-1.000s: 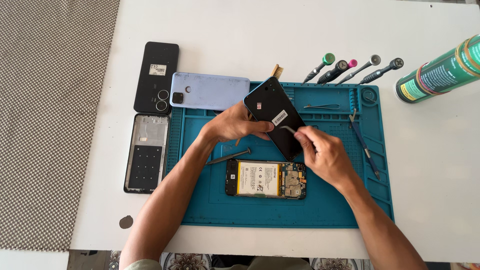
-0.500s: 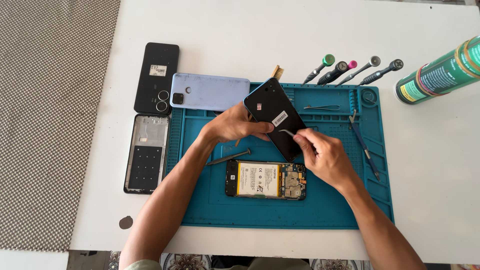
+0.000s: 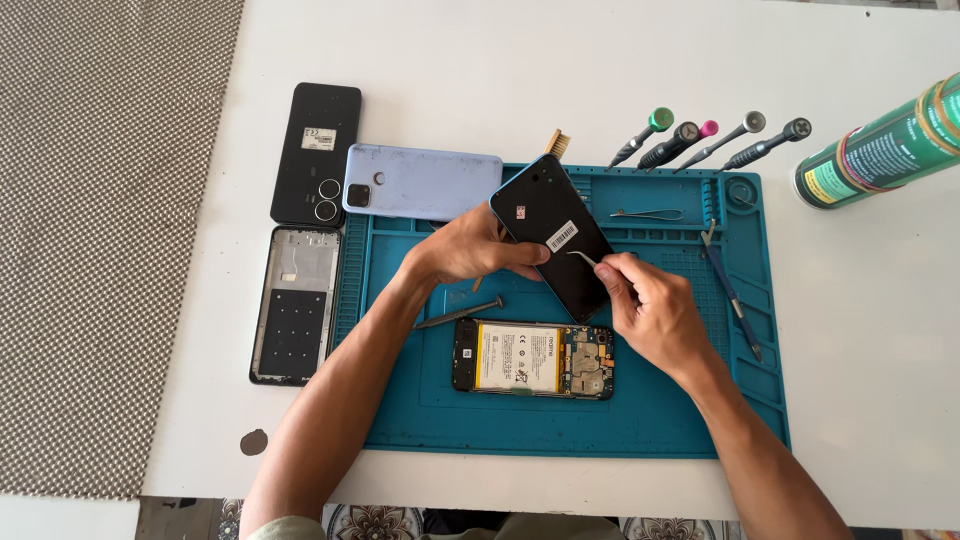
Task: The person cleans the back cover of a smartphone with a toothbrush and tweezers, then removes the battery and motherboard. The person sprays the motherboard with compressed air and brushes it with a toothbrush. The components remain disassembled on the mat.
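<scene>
While the left hand (image 3: 470,250) grips the black panel (image 3: 555,235) by its left edge, tilted above the mat (image 3: 420,420), bare surface (image 3: 200,200) lies open far left. Left to right: black cover (image 3: 315,150) and frame (image 3: 295,300) off the mat's left edge, blue cover (image 3: 420,182) overlapping its top-left corner, open phone (image 3: 533,358) just below the hands. Right hand (image 3: 650,305): fingers pinch tweezers (image 3: 582,256), tip on the panel. Screwdrivers (image 3: 720,140), can (image 3: 880,145) top right. Since earlier: nearly unchanged, tweezers slightly shifted.
</scene>
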